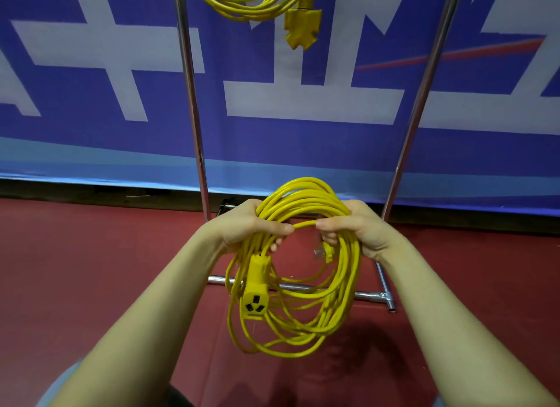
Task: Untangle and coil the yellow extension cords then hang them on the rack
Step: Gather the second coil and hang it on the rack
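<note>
A coiled yellow extension cord (315,309) hangs in the air between my hands, above the red floor. My left hand (248,221) grips the left side of the coil's top. My right hand (351,227) grips the right side and pinches one strand. The cord's yellow socket end (254,294) dangles below my left hand. Its plug end (322,250) shows just under my right fingers. A second coiled yellow cord (257,3) hangs from the rack at the top of the view, its socket block (301,26) pointing down.
The metal rack stands right in front of me, with a left pole (192,103), a right pole (419,103) and a floor base bar (372,296). A blue and white banner (91,88) covers the wall behind it. Red floor (75,270) lies below.
</note>
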Action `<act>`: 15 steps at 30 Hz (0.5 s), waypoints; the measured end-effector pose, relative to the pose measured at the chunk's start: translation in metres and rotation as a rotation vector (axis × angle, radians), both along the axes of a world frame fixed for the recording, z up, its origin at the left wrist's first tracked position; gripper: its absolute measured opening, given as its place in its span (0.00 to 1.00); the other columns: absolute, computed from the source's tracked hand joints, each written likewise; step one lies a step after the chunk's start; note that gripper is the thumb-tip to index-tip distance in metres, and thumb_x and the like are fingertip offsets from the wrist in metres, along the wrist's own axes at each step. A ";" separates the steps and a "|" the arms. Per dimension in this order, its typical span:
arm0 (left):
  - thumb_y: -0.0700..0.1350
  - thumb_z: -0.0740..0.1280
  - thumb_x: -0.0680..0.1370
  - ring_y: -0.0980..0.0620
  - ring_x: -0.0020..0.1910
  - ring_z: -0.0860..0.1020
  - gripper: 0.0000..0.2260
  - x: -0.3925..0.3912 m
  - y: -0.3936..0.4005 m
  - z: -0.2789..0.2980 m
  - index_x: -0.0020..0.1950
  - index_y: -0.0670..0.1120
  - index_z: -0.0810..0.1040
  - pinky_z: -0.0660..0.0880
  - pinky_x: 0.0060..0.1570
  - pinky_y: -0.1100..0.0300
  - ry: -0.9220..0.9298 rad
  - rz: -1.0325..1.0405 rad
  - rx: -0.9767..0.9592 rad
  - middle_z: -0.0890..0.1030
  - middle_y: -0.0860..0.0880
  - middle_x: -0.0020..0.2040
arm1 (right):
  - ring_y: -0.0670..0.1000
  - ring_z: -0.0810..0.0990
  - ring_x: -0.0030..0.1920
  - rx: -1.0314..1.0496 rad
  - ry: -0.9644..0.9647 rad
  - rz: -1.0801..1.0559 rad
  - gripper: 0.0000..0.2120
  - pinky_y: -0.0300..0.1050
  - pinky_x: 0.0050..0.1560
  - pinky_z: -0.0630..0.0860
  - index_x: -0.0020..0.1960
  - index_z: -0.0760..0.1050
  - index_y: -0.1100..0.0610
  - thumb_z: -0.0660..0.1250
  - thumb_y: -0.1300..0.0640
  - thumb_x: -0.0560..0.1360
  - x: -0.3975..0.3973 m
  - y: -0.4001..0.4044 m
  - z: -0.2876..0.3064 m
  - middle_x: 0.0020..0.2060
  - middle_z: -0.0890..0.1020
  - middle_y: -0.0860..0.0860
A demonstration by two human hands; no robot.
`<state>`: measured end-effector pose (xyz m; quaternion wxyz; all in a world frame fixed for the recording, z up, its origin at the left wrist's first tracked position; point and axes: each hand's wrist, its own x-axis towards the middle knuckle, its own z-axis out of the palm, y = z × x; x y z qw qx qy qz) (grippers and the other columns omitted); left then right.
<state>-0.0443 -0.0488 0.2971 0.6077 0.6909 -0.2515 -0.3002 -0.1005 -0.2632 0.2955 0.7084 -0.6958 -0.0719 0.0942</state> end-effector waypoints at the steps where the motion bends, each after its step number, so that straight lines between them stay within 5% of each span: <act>1: 0.39 0.72 0.68 0.47 0.30 0.80 0.05 0.000 0.001 -0.001 0.33 0.44 0.80 0.77 0.33 0.58 0.011 -0.026 0.000 0.78 0.44 0.29 | 0.50 0.70 0.25 0.016 -0.020 -0.003 0.06 0.39 0.27 0.68 0.33 0.73 0.58 0.69 0.64 0.64 0.001 0.000 -0.001 0.24 0.71 0.53; 4: 0.37 0.73 0.66 0.46 0.34 0.82 0.03 0.000 0.006 -0.004 0.39 0.42 0.82 0.80 0.37 0.55 0.031 -0.098 0.041 0.82 0.41 0.34 | 0.48 0.71 0.25 0.060 -0.028 -0.018 0.08 0.38 0.27 0.70 0.41 0.73 0.63 0.69 0.64 0.64 0.001 0.003 -0.002 0.24 0.73 0.52; 8: 0.43 0.77 0.62 0.45 0.40 0.82 0.15 -0.002 0.005 -0.009 0.47 0.41 0.81 0.79 0.46 0.50 0.011 -0.150 0.131 0.83 0.41 0.42 | 0.47 0.69 0.25 0.050 -0.021 -0.061 0.20 0.44 0.34 0.70 0.48 0.73 0.66 0.74 0.60 0.61 0.003 -0.001 -0.003 0.24 0.72 0.50; 11: 0.43 0.73 0.67 0.50 0.28 0.79 0.06 -0.007 -0.002 -0.011 0.34 0.45 0.78 0.78 0.33 0.58 0.076 -0.044 0.008 0.77 0.46 0.28 | 0.47 0.68 0.24 0.036 0.009 -0.063 0.16 0.46 0.34 0.73 0.42 0.73 0.64 0.75 0.58 0.60 0.002 -0.005 0.003 0.23 0.71 0.52; 15: 0.48 0.70 0.71 0.55 0.20 0.64 0.14 -0.009 -0.010 -0.009 0.26 0.49 0.72 0.69 0.22 0.63 0.102 0.052 -0.130 0.65 0.51 0.23 | 0.47 0.68 0.22 0.131 0.142 0.013 0.12 0.46 0.41 0.81 0.42 0.74 0.63 0.71 0.57 0.65 -0.002 -0.006 0.008 0.22 0.70 0.52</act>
